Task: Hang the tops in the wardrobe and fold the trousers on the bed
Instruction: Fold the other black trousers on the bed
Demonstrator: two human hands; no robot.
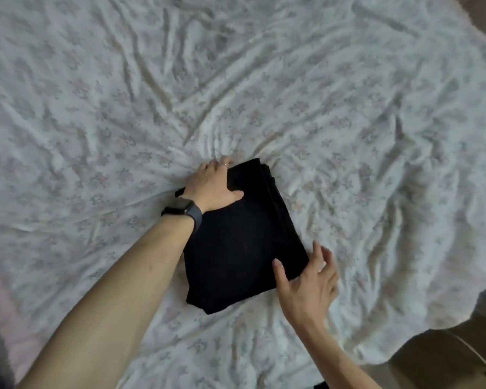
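Bedding [101, 113] with a faint floral print is seen creased across the bed [390, 130]. The trousers [244, 242] are found on it near the middle of the view, just in front of the person.

On the left, the left hand [212, 182], with a dark watch [184, 211] worn at the wrist, is set on the far left corner of the bundle. The thumb is laid flat on top and the fingers are curled over the edge into the sheet, so the corner appears to be gripped, though the fingertips are hidden and this cannot be settled for certain.

Between the hands, the trousers are shown as a thick, black, roughly rectangular packet. It has already been folded several times, and stacked layers can be seen along its right edge. Its long axis is directed away from the person, with the near end swung slightly to the right.

On the right, the right hand [309, 287] is placed at the near right corner. The fingers are held straight and spread past the edge above the sheet, the thumb is rested on the fabric, and nothing is clasped.

The bundle is thus bracketed at opposite corners, with neither hand noticeably nearer than the other. A lift or a final smoothing is judged to turn on that diagonal hold.
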